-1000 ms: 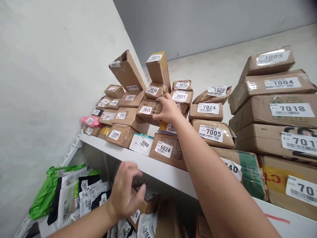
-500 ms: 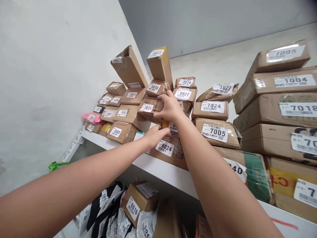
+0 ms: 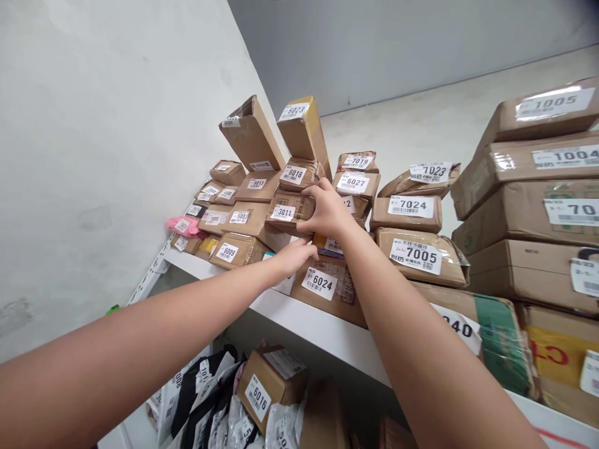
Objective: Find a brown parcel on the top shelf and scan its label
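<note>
My right hand [image 3: 329,209] is closed around the right side of a small brown cardboard box [image 3: 282,213] labelled 3011, thumb low and fingers high. On top of it rest a taped box [image 3: 296,173] labelled 6018 and a tall box [image 3: 294,128] labelled 6023. My left hand [image 3: 298,257] is below the 3011 box, fingers bent and close together; whatever they hold is hidden. Under that hand, a white package [image 3: 285,285] is partly covered. Beside it sits a box [image 3: 320,284] labelled 6024. A yellow package [image 3: 320,242] shows behind my hands.
Stacked parcels line the white shelf [image 3: 327,321], including boxes labelled 6009 [image 3: 228,252], 7005 [image 3: 416,254] and 7024 [image 3: 410,206]. Taller stacks [image 3: 528,206] stand at right. On the lower level lie a 6016 box [image 3: 258,394] and several bagged parcels [image 3: 191,380]. A wall [image 3: 93,156] bounds the left.
The view has shifted slightly, so the shelf appears further right. My left hand's fingers have drawn back a little to the left and bent. My right hand stays on the 3011 box.
</note>
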The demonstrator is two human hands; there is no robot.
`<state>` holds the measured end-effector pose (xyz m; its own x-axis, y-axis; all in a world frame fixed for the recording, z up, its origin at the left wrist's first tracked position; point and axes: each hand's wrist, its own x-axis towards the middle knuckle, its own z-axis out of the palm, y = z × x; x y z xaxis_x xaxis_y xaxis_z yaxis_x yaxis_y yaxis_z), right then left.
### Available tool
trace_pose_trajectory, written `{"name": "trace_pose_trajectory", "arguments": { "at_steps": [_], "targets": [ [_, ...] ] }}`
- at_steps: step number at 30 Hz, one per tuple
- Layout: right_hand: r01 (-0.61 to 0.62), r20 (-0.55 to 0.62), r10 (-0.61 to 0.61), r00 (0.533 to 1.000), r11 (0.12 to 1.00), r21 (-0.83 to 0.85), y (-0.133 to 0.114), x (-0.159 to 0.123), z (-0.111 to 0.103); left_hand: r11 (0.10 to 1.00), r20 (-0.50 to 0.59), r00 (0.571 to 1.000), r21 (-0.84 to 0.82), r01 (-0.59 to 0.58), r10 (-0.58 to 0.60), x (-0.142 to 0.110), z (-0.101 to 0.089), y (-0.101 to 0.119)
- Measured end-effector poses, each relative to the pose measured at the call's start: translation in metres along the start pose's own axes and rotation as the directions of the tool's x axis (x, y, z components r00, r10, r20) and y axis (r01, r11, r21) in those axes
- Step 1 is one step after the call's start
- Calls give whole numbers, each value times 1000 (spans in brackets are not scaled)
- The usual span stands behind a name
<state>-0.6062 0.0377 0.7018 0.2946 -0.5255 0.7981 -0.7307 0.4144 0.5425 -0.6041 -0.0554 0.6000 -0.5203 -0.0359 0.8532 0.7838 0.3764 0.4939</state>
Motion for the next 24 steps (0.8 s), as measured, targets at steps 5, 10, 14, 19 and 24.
{"name": "trace_pose_trajectory", "arguments": {
  "at_steps": [5,10,14,19,24],
  "targets": [
    [12,-5,-11,1000,1000,17,0,-2,1,960,-326,945,272,69,24,-4,-15,10],
    [-13,-31,14,999,998,57,4,-1,3,691,-474,818,710,136,326,-3,-37,15],
    [-19,-41,21,999,998,65,6,-1,4,822,-469,829,569,19,305,-10,-17,13],
    [-12,-47,14,999,999,38,8,-2,5,944,-506,862,295,148,23,-20,27,19],
    [-18,-51,19,999,999,27,10,-2,5,832,-339,927,459,311,-160,-8,27,18]
  ]
}}
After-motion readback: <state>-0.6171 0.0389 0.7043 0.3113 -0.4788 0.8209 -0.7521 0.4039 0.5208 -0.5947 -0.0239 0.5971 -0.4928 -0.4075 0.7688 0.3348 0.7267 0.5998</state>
